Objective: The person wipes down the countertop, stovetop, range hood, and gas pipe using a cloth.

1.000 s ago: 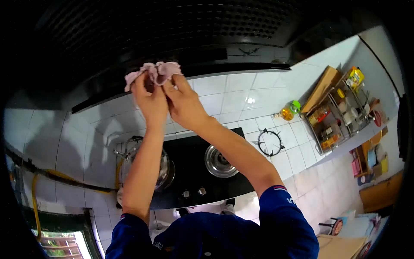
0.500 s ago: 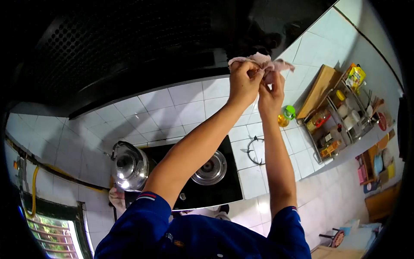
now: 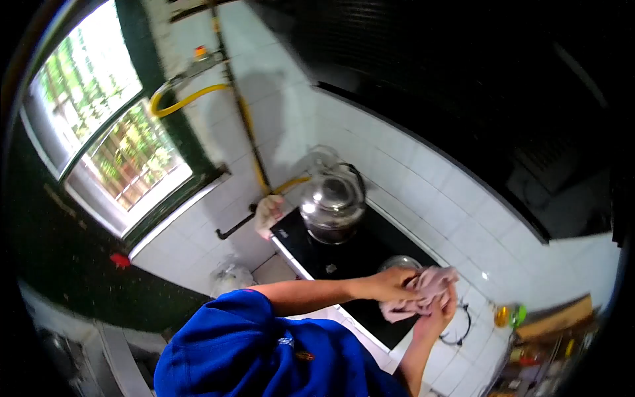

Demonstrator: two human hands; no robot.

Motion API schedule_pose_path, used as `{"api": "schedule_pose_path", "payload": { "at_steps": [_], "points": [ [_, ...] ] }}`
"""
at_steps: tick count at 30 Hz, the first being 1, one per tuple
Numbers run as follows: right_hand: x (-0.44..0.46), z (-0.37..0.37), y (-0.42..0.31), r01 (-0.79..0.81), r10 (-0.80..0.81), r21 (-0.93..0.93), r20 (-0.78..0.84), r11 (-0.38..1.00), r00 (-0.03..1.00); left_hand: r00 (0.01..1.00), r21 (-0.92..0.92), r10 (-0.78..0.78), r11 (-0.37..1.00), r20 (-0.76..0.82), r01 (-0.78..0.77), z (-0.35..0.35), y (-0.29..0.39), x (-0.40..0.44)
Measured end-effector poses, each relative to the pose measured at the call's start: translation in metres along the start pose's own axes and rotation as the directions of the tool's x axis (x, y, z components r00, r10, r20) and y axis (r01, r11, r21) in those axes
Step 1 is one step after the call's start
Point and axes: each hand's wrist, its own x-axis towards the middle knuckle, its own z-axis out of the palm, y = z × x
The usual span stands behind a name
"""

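Note:
A crumpled pink cloth [image 3: 433, 283] is bunched between my two hands above the right part of the black gas stove [image 3: 317, 255]. My left hand [image 3: 385, 285] grips the cloth from the left side, fingers closed into its folds. From below and to the right, my right hand [image 3: 438, 319] holds it with the fingers curled around its edge. Part of the stove's metal burner [image 3: 400, 263] shows just behind my left hand. At the stove's far left end stands a shiny metal kettle [image 3: 333, 206] with a dark handle.
A dark range hood [image 3: 463, 99] hangs over the stove. A loose pan-support ring [image 3: 468, 325] lies on the tiled counter, near a green-topped bottle of yellow liquid [image 3: 504, 316] and a crowded rack [image 3: 539, 360]. A yellow gas hose [image 3: 188, 99] runs beside the window [image 3: 129, 152].
Both hands have come down from the hood's lower edge with the cloth, which is now bunched over the stove. The view has swung left, bringing the window in.

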Motion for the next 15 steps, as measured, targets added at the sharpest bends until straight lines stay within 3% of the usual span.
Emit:
{"api": "schedule_pose_path", "payload": {
  "at_steps": [2, 3, 4, 5, 6, 8, 11, 12, 14, 15],
  "points": [
    [-0.018, 0.019, 0.012, -0.046, 0.053, -0.036, 0.23, 0.998, 0.972, 0.981, 0.246, -0.19, 0.953, 0.028, 0.178, -0.036, -0.02, -0.04],
    [-0.024, 0.029, 0.015, -0.06, 0.074, -0.053, 0.315, 0.997, 0.946, 0.969, 0.025, -0.233, 0.972, -0.078, 0.236, -0.05, -0.013, -0.064],
    [-0.028, 0.04, 0.018, -0.208, 0.224, -0.089, 0.268, 0.974, 0.937, 0.944, -0.2, -0.284, 0.947, -0.166, 0.25, -0.062, -0.006, -0.086],
    [-0.036, 0.056, 0.022, -0.284, 0.303, -0.112, 0.251, 0.952, 0.919, 0.906, -0.249, -0.332, 0.93, -0.263, 0.269, -0.077, -0.019, -0.106],
    [-0.043, 0.072, 0.026, -0.358, 0.38, -0.133, 0.232, 0.924, 0.895, 0.864, -0.471, -0.446, 0.829, -0.234, 0.301, -0.098, 0.0, -0.129],
    [-0.065, 0.114, 0.043, -0.436, 0.425, -0.044, 0.334, 0.899, 0.841, 0.848, -0.685, -0.421, 0.722, -0.323, 0.097, -0.127, 0.002, -0.173],
    [-0.12, 0.183, 0.079, -0.532, 0.57, -0.213, 0.399, 0.82, 0.718, 0.814, -0.786, -0.466, 0.618, -0.347, 0.019, -0.165, 0.019, -0.24],
    [-0.136, 0.198, 0.097, -0.532, 0.58, -0.24, 0.426, 0.812, 0.694, 0.817, -0.749, -0.428, 0.663, -0.386, -0.007, -0.174, 0.023, -0.263],
    [-0.154, 0.196, 0.144, -0.78, 0.686, -0.173, 0.613, 0.601, 0.392, 0.787, -0.741, -0.468, 0.671, -0.401, 0.021, -0.196, 0.011, -0.31],
    [-0.184, 0.234, 0.11, -0.794, 0.787, -0.256, 0.474, 0.552, 0.395, 0.78, -0.635, -0.398, 0.772, -0.482, 0.002, -0.201, 0.019, -0.325]
  ]
}}
